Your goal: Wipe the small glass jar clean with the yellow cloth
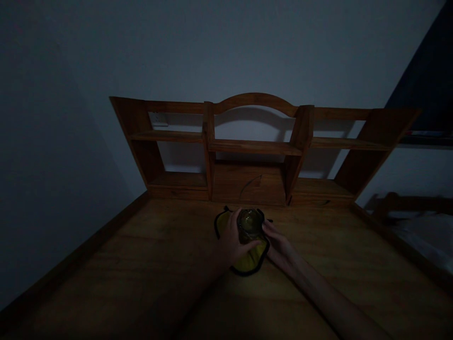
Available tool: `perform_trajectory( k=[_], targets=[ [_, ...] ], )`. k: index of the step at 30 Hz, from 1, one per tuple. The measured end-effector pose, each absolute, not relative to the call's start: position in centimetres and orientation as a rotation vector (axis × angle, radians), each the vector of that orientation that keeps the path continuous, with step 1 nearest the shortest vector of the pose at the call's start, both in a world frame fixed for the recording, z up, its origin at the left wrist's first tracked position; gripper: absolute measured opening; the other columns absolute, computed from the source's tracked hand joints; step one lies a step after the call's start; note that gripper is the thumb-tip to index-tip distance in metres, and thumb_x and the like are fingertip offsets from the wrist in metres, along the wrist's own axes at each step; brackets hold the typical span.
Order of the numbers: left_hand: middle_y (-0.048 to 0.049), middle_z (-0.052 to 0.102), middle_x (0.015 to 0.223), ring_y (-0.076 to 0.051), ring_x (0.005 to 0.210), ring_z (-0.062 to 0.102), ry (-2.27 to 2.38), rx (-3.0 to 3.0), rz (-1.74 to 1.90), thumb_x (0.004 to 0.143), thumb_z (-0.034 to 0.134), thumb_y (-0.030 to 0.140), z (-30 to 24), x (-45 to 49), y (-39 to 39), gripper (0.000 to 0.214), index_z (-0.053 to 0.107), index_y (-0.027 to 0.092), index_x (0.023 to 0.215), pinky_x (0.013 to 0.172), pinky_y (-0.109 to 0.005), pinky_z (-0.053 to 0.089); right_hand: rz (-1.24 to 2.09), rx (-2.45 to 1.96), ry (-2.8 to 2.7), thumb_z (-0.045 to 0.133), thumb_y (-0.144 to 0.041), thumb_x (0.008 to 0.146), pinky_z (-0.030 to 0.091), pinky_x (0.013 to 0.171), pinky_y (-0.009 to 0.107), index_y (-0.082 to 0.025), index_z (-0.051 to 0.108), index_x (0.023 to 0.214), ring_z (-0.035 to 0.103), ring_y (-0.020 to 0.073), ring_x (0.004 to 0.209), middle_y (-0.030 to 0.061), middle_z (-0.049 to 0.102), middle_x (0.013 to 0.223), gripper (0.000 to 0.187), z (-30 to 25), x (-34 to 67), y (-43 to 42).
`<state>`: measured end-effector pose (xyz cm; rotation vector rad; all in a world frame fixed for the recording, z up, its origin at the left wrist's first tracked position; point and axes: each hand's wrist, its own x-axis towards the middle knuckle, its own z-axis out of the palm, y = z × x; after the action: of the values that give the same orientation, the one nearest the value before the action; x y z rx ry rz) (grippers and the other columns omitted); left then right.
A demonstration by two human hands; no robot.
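In dim light, a small round glass jar (250, 222) sits over a yellow cloth with black edging (247, 264), near the middle of the wooden desk. My left hand (230, 243) curves around the jar's left side, thumb across its near side. On the right, my right hand (279, 244) has its fingers bent in at the cloth's black edge, close against the jar. Part of the cloth shows left of my left hand, and more of it hangs or lies below the jar. The darkness hides whether the jar holds anything.
A wooden shelf unit (255, 147) with several compartments runs along the desk's back edge against the wall. Raised wooden rims (399, 243) border the desk (141, 264) at the sides. A white wall socket (159, 118) shows behind the left compartment.
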<state>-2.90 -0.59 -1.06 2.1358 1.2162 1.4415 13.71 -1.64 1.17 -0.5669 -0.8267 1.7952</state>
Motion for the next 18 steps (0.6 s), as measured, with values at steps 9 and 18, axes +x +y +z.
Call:
perform_trajectory(
  k=[9,18],
  targets=[
    [-0.0128,0.049,0.129,-0.030,0.121,0.049,1.191,2.091,1.459,0.057,0.083,0.042,-0.41,-3.24,-0.52,0.094,0.032,0.021,0.132,0.103,-0.049,0.042,1.728,-0.688,-0.843,0.076,-0.022,0.071,0.047,0.087,0.032,-0.023,0.066,0.107,0.066,0.0195,0.095,0.0022,0.071,0.105,0.037,0.77,13.81,-1.42],
    [-0.0119,0.049,0.129,-0.029,0.121,0.049,1.264,2.199,1.459,0.063,0.079,0.036,-0.35,-3.43,-0.50,0.085,0.032,0.022,0.133,0.102,-0.048,0.043,1.602,-0.725,-0.857,0.079,-0.020,0.065,0.048,0.079,0.030,-0.024,0.065,0.086,0.066,0.0171,0.084,-0.0022,0.072,0.089,0.026,0.64,13.76,-1.47]
  ],
)
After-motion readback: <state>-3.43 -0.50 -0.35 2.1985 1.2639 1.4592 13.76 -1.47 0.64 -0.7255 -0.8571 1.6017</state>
